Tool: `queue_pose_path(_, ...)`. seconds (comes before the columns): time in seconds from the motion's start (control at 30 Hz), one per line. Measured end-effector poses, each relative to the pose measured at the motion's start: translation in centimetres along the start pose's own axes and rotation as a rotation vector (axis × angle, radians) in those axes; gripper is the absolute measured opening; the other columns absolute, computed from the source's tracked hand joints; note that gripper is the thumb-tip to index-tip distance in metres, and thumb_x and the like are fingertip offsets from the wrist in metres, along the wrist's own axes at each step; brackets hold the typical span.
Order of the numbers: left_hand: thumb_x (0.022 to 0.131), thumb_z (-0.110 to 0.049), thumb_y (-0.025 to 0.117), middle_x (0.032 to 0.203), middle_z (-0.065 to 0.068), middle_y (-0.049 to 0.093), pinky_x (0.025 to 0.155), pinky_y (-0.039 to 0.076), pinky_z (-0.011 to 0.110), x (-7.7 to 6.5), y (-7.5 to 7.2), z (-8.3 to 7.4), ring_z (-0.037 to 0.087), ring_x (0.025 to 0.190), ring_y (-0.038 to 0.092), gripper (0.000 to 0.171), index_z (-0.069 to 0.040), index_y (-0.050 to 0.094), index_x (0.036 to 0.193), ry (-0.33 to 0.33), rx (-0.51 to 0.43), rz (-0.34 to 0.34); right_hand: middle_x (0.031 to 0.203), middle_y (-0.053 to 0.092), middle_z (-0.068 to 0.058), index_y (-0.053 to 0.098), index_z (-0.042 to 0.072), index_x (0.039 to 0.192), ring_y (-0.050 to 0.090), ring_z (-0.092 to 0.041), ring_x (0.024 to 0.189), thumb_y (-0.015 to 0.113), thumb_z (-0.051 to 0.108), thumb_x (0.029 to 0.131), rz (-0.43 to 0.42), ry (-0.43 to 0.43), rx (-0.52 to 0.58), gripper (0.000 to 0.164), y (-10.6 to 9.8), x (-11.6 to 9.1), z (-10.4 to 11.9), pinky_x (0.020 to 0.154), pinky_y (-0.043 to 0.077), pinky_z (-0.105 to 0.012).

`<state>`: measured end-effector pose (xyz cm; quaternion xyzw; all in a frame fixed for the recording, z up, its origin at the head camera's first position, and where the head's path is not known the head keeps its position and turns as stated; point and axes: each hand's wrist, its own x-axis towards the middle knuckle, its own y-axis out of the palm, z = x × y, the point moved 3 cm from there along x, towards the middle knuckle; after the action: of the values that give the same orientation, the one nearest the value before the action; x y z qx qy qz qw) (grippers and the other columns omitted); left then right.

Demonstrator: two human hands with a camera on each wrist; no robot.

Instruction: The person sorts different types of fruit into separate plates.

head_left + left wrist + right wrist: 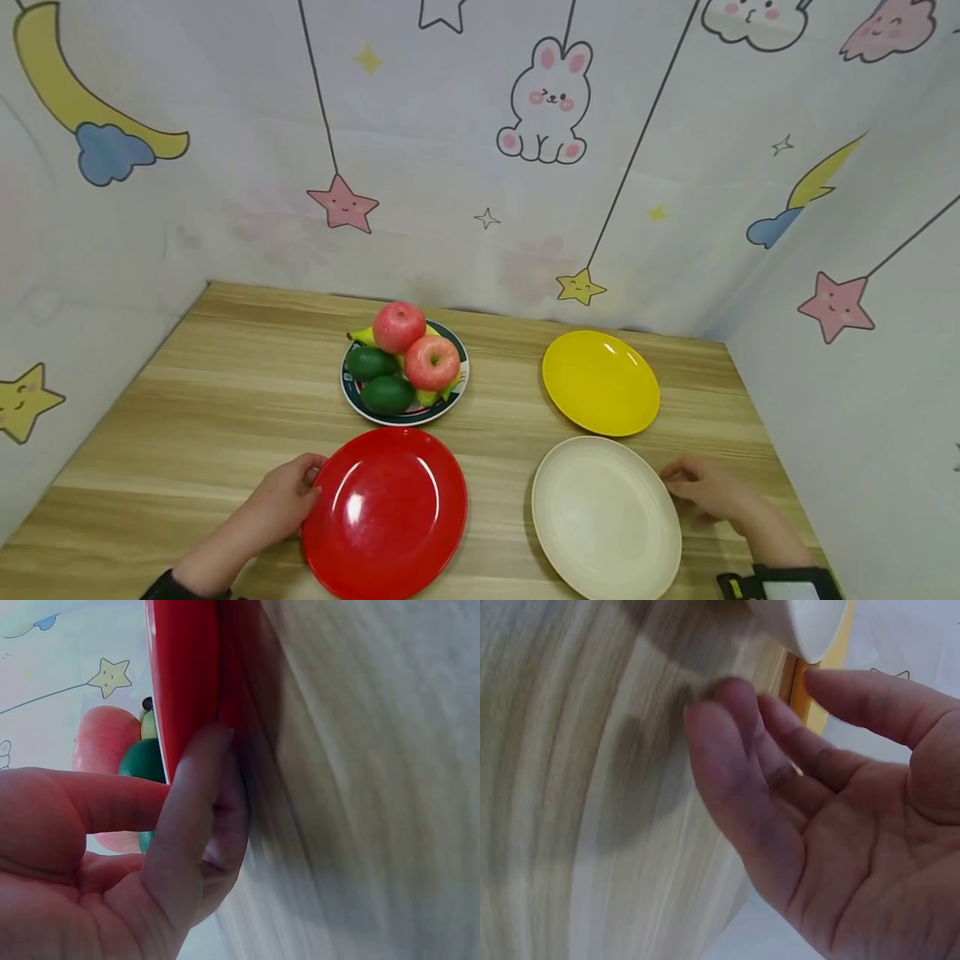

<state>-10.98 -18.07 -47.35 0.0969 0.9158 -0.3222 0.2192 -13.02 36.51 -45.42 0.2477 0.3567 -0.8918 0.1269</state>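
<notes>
On the wooden table lies a red plate [384, 521], its left rim pinched by my left hand [285, 498]. The left wrist view has that hand's thumb at the upper face and its fingers [187, 802] bent under the rim. Beside the red plate is a cream plate [607, 521]. My right hand [705, 487] is at the cream plate's right edge; in the right wrist view its fingers [712, 742] are loosely bent, with nothing held between them and the thumb. A small gap seems to separate them from the white rim [806, 630].
Behind the red plate, a patterned plate [463, 367] carries apples [432, 362], green avocado-like fruits [387, 395] and bananas [363, 336]. A yellow plate [600, 383] sits behind the cream one. Printed cloth walls [450, 167] stand along the table's back and sides.
</notes>
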Motion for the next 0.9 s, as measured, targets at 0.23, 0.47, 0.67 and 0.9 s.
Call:
queue_pose_path(0.23,0.086,0.006,0.056,0.096,0.011,0.060,0.058,0.056,0.029,-0.1,-0.3,0.0,0.017,0.071,0.054,0.039,0.009,0.049,0.124,0.048,0.038,-0.026,0.093,0.063,-0.008,0.056,-0.006,0.116,0.061,-0.018,0.076,0.057,0.012,0.091,0.088,-0.018,0.068,0.031,1.0,-0.4,-0.4,0.061,0.058,-0.039)
queue_pose_path(0.47,0.086,0.005,0.056,0.095,0.012,0.061,0.060,0.056,0.030,0.1,-0.6,0.3,0.016,0.071,0.054,0.039,0.009,0.049,0.124,0.073,0.053,-0.034,0.089,0.063,-0.007,0.053,-0.012,0.113,0.062,-0.018,0.076,0.057,0.003,0.088,0.182,-0.127,0.120,0.029,2.3,-0.6,0.2,0.060,0.058,-0.039)
queue_pose_path(0.67,0.085,0.004,0.059,0.096,0.011,0.061,0.062,0.057,0.030,0.2,-0.9,0.5,0.016,0.073,0.055,0.041,0.009,0.049,0.124,0.071,0.073,-0.039,0.086,0.062,-0.007,0.054,-0.012,0.110,0.063,-0.018,0.072,0.057,0.000,0.086,0.176,-0.162,0.132,0.027,3.6,-0.5,1.4,0.060,0.058,-0.037)
queue_pose_path(0.9,0.085,0.005,0.057,0.093,0.011,0.062,0.063,0.057,0.031,0.0,-1.0,0.6,0.016,0.074,0.056,0.036,0.011,0.051,0.120,0.125,0.079,-0.059,0.087,0.060,-0.010,0.055,-0.012,0.111,0.062,-0.018,0.072,0.056,0.000,0.085,0.170,-0.168,0.101,0.029,5.0,-0.4,3.1,0.059,0.058,-0.036)
